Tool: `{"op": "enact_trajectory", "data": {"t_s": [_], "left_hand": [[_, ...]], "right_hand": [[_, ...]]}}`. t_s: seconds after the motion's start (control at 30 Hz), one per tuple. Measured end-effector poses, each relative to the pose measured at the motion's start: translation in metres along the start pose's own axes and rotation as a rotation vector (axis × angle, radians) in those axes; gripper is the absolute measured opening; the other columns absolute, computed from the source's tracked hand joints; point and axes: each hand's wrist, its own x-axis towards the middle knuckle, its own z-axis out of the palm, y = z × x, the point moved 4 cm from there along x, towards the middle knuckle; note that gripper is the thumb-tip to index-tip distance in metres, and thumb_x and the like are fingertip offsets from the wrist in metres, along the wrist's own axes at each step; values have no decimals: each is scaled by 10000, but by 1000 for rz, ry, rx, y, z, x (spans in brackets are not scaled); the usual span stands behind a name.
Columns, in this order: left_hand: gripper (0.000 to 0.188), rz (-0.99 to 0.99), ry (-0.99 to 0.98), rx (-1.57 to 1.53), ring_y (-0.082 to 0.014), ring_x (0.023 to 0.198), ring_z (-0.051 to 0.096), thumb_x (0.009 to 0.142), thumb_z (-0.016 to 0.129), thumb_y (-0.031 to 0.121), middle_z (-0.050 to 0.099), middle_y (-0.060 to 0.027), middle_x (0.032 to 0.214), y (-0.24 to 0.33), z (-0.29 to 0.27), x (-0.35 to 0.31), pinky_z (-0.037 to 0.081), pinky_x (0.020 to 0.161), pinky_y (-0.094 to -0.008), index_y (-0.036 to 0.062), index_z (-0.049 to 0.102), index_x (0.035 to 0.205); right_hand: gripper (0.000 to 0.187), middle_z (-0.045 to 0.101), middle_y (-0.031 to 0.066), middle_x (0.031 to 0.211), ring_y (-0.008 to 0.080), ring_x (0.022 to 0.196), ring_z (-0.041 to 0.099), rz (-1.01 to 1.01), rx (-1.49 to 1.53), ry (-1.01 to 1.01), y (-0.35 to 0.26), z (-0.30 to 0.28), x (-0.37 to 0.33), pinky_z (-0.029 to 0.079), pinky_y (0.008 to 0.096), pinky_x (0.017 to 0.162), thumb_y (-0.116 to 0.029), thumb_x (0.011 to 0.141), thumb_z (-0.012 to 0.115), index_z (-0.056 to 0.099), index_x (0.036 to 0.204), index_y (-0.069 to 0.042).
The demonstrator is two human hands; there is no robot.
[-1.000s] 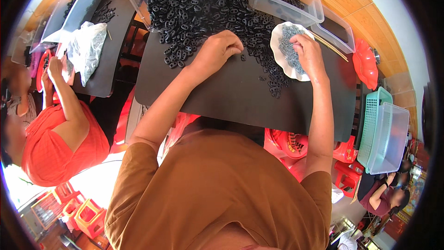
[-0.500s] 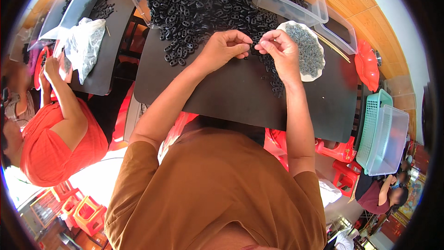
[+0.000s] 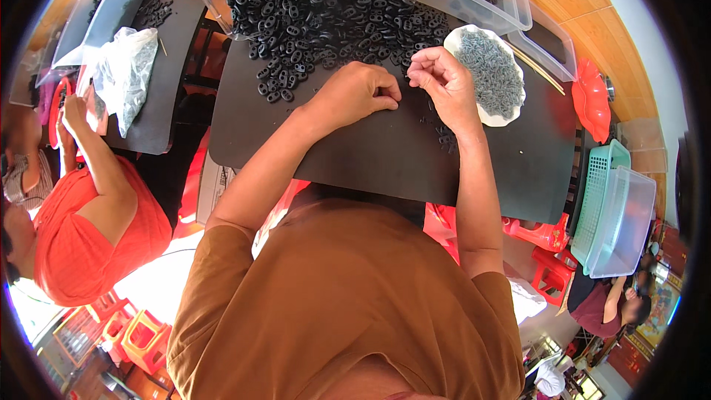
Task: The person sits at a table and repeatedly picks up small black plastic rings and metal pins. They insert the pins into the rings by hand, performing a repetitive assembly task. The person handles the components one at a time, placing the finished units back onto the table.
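Note:
A large heap of small black oval pieces with two holes (image 3: 318, 7) covers the far part of the dark table (image 3: 333, 152). At the heap's near edge my left hand (image 3: 355, 100) is closed, fingers curled and thumb against them, low over the tabletop. Just right of it, my right hand (image 3: 446, 85) has thumb and fingertips pinched together. Whatever either hand holds is too small or hidden to make out. Beside my right hand stands a white scalloped plate (image 3: 472, 31) full of small grey slivers (image 3: 492, 78). A few black pieces (image 3: 446, 139) lie near my right wrist.
A clear plastic bin (image 3: 474, 7) with black pieces stands at the back right, near thin sticks (image 3: 537, 70) and a red dish (image 3: 592, 100). A green basket (image 3: 596, 200) is at the right. At left, a person in red (image 3: 104, 222) sits by another table (image 3: 159, 89).
My hands have drawn apart a little. The left has dropped nearer to me and its fingers have curled more; the right stays beside the plate, pinched.

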Motion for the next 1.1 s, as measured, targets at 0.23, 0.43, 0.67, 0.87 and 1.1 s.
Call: {"op": "enact_trajectory", "data": {"t_s": [0.23,0.43,0.67,0.87,1.1], "left_hand": [[243,-215,117,-505,-73,803,631,852,713,59,706,-50,929,-3,-14,1,512,712,-226,11,668,1086],[264,-243,61,-692,-89,830,641,857,704,40,702,-59,947,-9,-9,1,529,757,-233,-14,651,1110],[275,-189,122,-762,-83,824,634,850,716,51,695,-43,940,-11,-3,1,521,745,-226,1,652,1113],[236,-175,226,-655,-61,780,602,861,705,62,670,1,882,-17,-12,1,491,712,-205,17,660,1087],[105,-189,262,-428,-49,747,564,888,663,89,644,18,829,-17,-16,0,473,687,-205,32,698,969]], "right_hand": [[138,687,34,796,84,728,654,-177,-283,45,-22,8,-2,506,215,619,19,816,712,652,925,-42],[96,691,21,798,72,712,650,-208,-228,86,-27,16,-6,499,209,602,10,816,724,656,867,-35],[78,681,26,804,70,717,640,-60,222,147,-17,25,-11,508,205,635,17,841,705,650,870,-31],[94,613,29,805,85,651,596,-118,-189,217,-20,18,-21,480,231,594,-1,827,712,635,879,-14],[157,571,64,891,289,768,622,-128,-835,46,-19,35,-46,493,395,631,-148,813,715,632,925,-75]]}}
